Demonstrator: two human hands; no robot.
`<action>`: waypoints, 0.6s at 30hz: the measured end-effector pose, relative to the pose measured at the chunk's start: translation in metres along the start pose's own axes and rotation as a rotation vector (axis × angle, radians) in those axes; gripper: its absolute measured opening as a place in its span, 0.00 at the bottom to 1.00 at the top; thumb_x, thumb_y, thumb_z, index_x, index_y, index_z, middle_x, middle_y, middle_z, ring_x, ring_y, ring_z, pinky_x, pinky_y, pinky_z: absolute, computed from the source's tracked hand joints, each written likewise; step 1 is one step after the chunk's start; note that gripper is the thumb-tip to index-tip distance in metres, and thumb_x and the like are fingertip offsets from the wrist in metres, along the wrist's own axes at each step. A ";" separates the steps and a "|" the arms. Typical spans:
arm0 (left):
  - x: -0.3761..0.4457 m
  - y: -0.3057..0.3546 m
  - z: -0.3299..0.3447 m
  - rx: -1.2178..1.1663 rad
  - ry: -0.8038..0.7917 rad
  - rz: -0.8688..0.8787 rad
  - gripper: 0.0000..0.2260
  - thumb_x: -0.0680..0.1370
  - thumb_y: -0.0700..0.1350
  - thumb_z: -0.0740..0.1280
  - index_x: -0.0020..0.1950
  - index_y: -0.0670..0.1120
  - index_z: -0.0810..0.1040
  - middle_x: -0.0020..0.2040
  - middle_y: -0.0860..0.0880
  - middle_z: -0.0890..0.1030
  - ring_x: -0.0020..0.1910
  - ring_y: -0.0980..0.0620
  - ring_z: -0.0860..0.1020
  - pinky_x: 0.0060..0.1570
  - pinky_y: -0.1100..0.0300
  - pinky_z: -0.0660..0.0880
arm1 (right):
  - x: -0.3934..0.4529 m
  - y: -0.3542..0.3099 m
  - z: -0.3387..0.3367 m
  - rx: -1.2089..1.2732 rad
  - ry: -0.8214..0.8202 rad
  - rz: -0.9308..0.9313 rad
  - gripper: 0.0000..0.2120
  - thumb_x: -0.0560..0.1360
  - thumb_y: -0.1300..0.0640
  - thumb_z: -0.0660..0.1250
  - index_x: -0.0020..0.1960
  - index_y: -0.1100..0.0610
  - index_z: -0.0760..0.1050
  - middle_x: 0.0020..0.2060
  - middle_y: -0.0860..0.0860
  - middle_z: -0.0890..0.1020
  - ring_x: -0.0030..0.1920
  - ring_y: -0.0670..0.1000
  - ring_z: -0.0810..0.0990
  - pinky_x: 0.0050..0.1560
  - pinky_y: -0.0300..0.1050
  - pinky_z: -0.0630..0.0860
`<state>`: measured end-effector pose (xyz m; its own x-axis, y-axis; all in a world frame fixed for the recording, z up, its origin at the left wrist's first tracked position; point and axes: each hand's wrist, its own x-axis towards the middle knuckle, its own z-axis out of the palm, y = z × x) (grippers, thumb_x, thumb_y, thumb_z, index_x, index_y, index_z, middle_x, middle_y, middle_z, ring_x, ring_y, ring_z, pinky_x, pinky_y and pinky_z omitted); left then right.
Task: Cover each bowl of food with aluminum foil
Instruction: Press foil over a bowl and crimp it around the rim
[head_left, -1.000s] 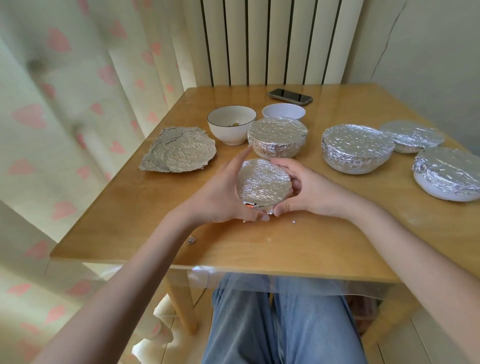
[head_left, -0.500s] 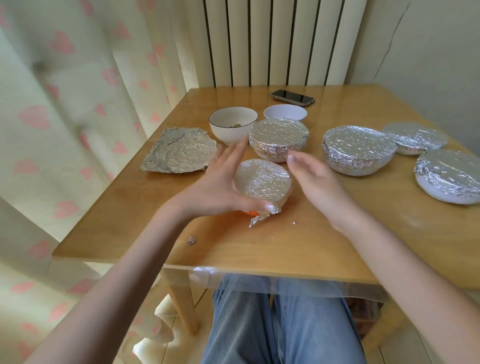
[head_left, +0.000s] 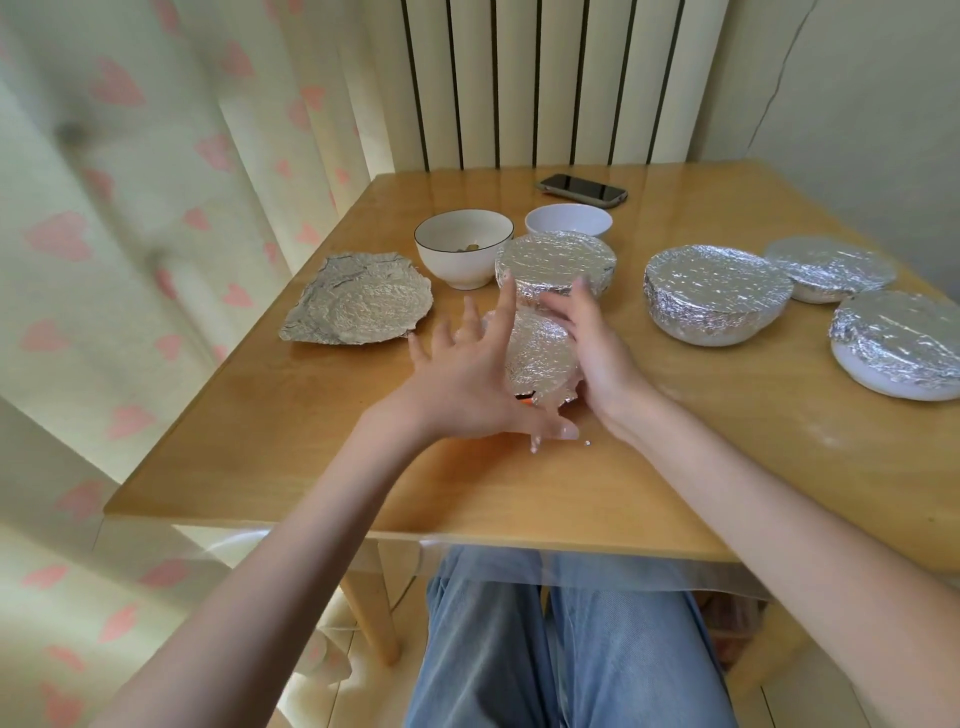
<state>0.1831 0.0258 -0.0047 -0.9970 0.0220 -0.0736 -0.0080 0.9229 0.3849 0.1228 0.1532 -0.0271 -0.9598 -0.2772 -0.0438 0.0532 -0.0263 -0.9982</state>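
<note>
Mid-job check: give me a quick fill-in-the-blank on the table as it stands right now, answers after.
1. The loose crumpled foil sheet lies to the ____ of the black-rimmed bowl.
2. The number of bowls with no foil on them is ____.
3. The dark object at the table's far edge is a ____.
4. The small foil-topped bowl sits between the left hand and the ____ hand.

Answers: left; two; phone; right

Bright, soft daylight enters through the curtain (head_left: 130, 260) at nine o'clock. Foil covers (head_left: 717, 291) glint at three o'clock. Both hands (head_left: 467, 374) are motion-blurred. Wide-angle distortion bends the frame's edges.
</note>
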 end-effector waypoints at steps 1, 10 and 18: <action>-0.003 -0.001 -0.006 0.018 -0.031 0.007 0.64 0.56 0.74 0.71 0.73 0.64 0.26 0.80 0.43 0.37 0.77 0.38 0.36 0.72 0.33 0.39 | -0.001 0.000 -0.010 0.007 -0.006 -0.024 0.24 0.82 0.41 0.46 0.67 0.52 0.70 0.62 0.48 0.76 0.66 0.47 0.71 0.69 0.48 0.65; 0.022 0.004 -0.047 0.304 -0.304 0.310 0.56 0.55 0.71 0.74 0.72 0.75 0.39 0.79 0.58 0.35 0.75 0.47 0.28 0.71 0.34 0.35 | -0.052 0.015 -0.058 -0.734 -0.002 -0.258 0.18 0.64 0.50 0.77 0.50 0.49 0.74 0.47 0.45 0.77 0.48 0.46 0.77 0.51 0.40 0.75; 0.041 0.000 -0.032 0.226 -0.364 0.319 0.48 0.53 0.72 0.69 0.71 0.74 0.55 0.74 0.60 0.56 0.74 0.50 0.54 0.73 0.46 0.58 | -0.042 0.009 -0.040 -0.747 0.114 -0.465 0.19 0.59 0.47 0.80 0.39 0.56 0.77 0.32 0.42 0.76 0.33 0.40 0.73 0.39 0.35 0.71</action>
<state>0.1395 0.0143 0.0222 -0.8562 0.4096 -0.3150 0.3478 0.9077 0.2350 0.1523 0.2031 -0.0359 -0.8631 -0.2961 0.4092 -0.5048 0.5320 -0.6798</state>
